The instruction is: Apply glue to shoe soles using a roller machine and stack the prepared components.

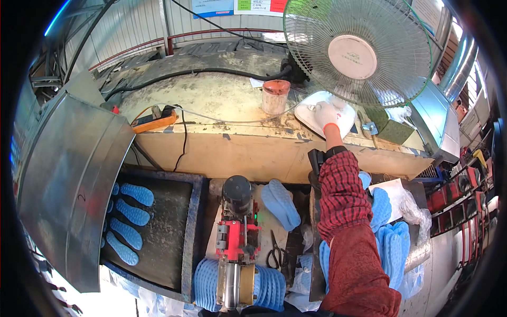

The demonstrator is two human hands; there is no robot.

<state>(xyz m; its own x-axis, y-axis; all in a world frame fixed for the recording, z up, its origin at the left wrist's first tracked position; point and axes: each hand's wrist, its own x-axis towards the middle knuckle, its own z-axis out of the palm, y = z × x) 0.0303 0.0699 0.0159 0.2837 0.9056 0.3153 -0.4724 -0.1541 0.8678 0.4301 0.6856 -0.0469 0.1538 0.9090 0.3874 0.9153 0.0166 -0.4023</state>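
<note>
One white-gloved right hand (327, 115) lies over a shallow, rounded white tray (347, 121); whether its fingers grip cannot be told, and the left hand is out of view. A light, level touch should keep the tray steady. Beneath: a stained yellowish tabletop (211, 95); beyond, a pale corrugated wall (140, 24).

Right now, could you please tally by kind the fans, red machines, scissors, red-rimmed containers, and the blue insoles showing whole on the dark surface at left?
Fan: 1
Red machine: 1
Scissors: 1 pair
Red-rimmed container: 1
Blue insoles showing whole there: 4, with others partly hidden
Total: 8
</note>
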